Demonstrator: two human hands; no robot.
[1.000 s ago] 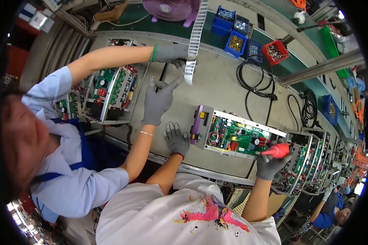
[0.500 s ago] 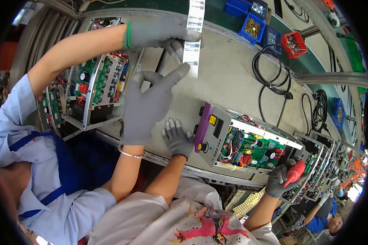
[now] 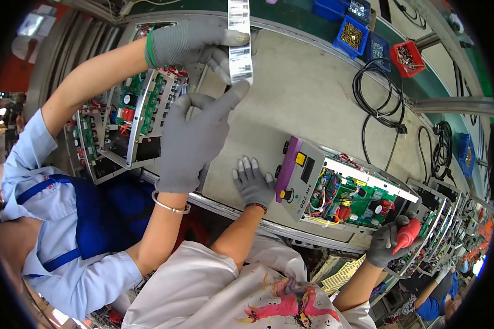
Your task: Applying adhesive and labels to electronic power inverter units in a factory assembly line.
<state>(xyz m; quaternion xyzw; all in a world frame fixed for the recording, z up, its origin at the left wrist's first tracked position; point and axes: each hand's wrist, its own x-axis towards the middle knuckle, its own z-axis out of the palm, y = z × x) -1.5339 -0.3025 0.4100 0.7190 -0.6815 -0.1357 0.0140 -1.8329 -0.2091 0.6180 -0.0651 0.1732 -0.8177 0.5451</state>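
My left hand (image 3: 254, 182), in a grey glove with pale fingertips, lies on the worktable with its fingers spread. It is beside the purple front panel of an open-sided electronic unit (image 3: 297, 178), whose green circuit boards and wiring show. At the unit's far right end, my right hand (image 3: 387, 241), also gloved, is wrapped round a red squeeze bottle (image 3: 407, 237) with its nozzle pointing down and left. A co-worker on my left holds up a strip of white printed labels (image 3: 240, 57) in one gloved hand (image 3: 195, 46). The co-worker's other hand (image 3: 195, 137) reaches a finger to the strip's lower end.
More open units (image 3: 140, 118) stand at the left, and others (image 3: 436, 211) at the right. A coiled black cable (image 3: 380, 93) lies on the worktable (image 3: 302, 82). Blue bins (image 3: 350, 37) and a red bin (image 3: 408, 59) of small hardware sit along the far side.
The view has shifted, so the table and unit appear farther right. The co-worker's hands and label strip have moved left relative to the table. My hands keep their places and the bottle stays held.
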